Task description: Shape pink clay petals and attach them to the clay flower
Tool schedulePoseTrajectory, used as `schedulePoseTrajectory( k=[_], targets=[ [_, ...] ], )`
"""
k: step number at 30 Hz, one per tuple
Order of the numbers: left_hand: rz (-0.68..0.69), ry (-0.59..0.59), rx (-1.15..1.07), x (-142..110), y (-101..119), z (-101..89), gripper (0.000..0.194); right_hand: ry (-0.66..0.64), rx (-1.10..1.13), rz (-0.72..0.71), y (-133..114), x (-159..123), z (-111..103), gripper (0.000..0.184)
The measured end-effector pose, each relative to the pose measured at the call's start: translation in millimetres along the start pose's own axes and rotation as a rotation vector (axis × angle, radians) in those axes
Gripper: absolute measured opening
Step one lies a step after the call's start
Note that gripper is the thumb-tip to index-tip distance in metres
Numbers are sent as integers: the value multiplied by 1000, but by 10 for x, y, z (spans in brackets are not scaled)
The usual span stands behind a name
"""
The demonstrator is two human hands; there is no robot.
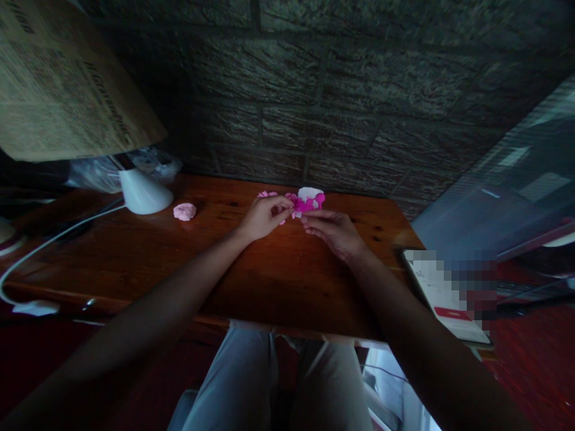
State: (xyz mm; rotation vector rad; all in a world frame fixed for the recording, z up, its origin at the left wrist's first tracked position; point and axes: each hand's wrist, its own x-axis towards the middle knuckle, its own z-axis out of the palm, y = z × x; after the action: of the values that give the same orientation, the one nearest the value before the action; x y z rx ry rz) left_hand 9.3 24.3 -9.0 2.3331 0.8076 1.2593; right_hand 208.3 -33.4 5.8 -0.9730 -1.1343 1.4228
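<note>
Both of my hands meet over the far middle of the wooden table. My left hand (268, 216) is closed, thumb and fingers pinched at the edge of a bright pink, dough-like piece (306, 206) with a lumpy, scalloped outline. My right hand (335, 230) is closed as well, its fingertips pressed together just below that piece; what they pinch is too small to make out. Behind the pink piece lies a white rounded thing (309, 193). More pink bits (266, 194) show beyond my left hand, partly hidden by it. Farther left rests a pale pink lump (184, 211).
A lamp with a white base (146, 193) and newsprint shade (76, 90) stands on the table (287, 281) at left, its white cord (58, 232) running over the front edge. Clear plastic (92, 173) lies behind it. A tablet-like screen (442, 287) is at the right edge. A brick wall (287, 78) rises behind.
</note>
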Motion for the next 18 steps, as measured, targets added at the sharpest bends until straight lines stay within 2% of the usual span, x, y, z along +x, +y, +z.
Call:
schedulePoseTrajectory(
  k=[13,18],
  targets=[
    [-10,-11,-35,-3,2,8,13,77,3,-30,-30,15,-27,29],
    [-4,-12,-37,-5,-13,12,13,47,29,-8,6,18,-23,35]
  ],
)
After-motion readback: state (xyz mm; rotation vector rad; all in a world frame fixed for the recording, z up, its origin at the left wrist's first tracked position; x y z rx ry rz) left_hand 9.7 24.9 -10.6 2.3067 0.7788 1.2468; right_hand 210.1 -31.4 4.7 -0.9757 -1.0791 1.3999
